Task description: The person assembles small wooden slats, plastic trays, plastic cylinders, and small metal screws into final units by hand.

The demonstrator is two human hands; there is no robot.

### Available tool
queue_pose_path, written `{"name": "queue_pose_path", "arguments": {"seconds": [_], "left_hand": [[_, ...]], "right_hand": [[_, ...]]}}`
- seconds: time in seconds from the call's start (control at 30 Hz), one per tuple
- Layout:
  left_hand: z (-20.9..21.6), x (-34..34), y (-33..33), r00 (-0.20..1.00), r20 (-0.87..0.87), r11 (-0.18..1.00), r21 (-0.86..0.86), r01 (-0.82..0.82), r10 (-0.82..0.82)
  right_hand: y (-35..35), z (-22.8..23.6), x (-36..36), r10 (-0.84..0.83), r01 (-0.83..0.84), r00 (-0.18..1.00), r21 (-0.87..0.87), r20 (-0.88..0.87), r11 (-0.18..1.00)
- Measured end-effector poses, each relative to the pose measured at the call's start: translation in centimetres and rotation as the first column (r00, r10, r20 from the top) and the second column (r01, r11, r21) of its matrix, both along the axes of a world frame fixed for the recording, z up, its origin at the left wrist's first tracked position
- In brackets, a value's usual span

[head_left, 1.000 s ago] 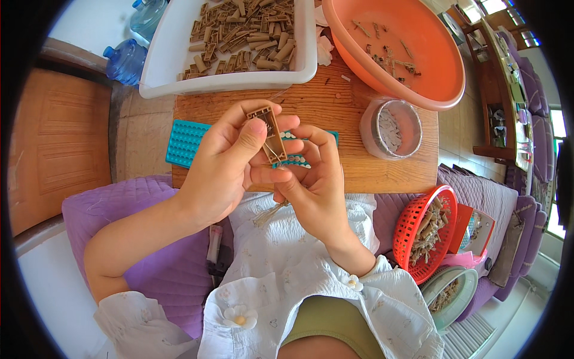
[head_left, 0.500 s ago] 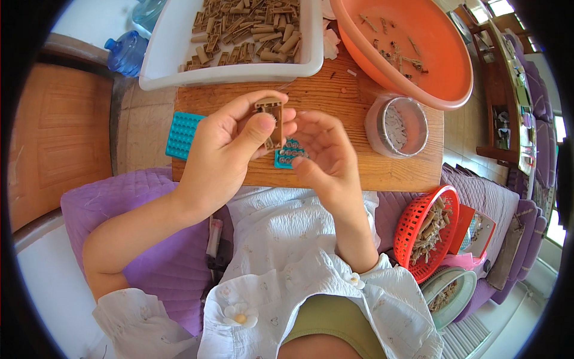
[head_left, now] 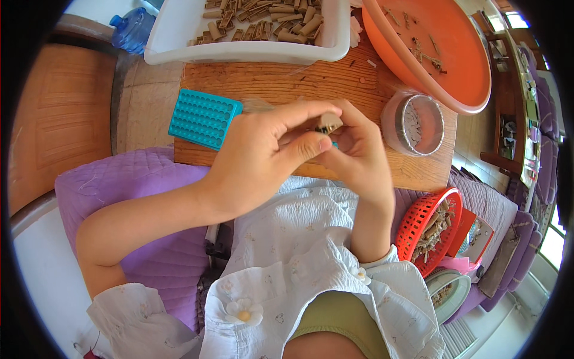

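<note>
Above the wooden table, a small brown plastic housing (head_left: pixel 328 121) is held between both hands, turned so that its end shows. My left hand (head_left: pixel 278 140) is closed around it, thumb in front and fingers behind. From the other side, my right hand (head_left: pixel 357 149) pinches it with bent fingers and thumb, the fingertips of both hands meeting. The hands cover most of the piece, so anything small between the fingertips is hidden. Left of the hands lies a teal tray (head_left: pixel 205 118) with rows of round pits. Another teal tray is almost wholly hidden behind the right hand.
A white bin (head_left: pixel 251 54) of brown plastic pieces stands at the table's back, beside an orange basin (head_left: pixel 418 72) with a few bits in it. A clear tub (head_left: pixel 391 122) of pale pieces is at right. Below it, a red basket (head_left: pixel 412 224) holds more pieces.
The right hand has come from open beside the housing to gripping it with the left. The housing has turned from upright to end-on. The whole view has shifted slightly.
</note>
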State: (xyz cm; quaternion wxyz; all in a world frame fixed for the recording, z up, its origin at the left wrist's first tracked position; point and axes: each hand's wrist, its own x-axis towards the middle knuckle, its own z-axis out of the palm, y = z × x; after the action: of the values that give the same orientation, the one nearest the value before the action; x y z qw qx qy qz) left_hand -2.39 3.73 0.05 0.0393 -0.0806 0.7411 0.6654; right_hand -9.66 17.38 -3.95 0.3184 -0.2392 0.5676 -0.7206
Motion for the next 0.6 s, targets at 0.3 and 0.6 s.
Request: {"name": "queue_pose_path", "arguments": {"seconds": [0.3, 0.6], "left_hand": [[0.4, -0.9, -1.9, 0.953, 0.300, 0.912, 0.375, -0.165, 0.049], [-0.8, -1.0, -1.4, 0.866, 0.496, 0.903, 0.399, -0.158, -0.068]], "right_hand": [[5.4, -5.3, -2.8, -0.023, 0.302, 0.893, 0.560, -0.450, 0.771], [5.9, -8.7, 0.3, 0.168, 0.448, 0.659, 0.562, -0.733, 0.695]]}}
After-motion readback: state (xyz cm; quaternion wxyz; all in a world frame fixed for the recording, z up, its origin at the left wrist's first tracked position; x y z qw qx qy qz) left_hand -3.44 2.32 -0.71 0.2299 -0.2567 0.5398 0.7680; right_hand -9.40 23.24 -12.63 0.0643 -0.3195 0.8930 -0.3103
